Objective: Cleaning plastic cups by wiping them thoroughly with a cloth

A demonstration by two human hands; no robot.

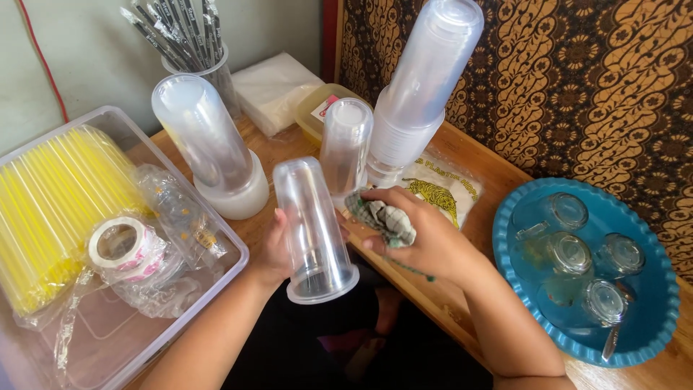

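My left hand grips a short stack of clear plastic cups, held upside down with the rim toward me. My right hand is closed on a crumpled checked cloth that presses against the right side of that stack. Both hands sit over the front edge of a wooden table, above my dark lap.
Tall stacks of clear cups stand upside down on the table, one at the left. A clear bin holds yellow straws and a tape roll. A blue tray with glass mugs sits right. Black straws stand in a cup behind.
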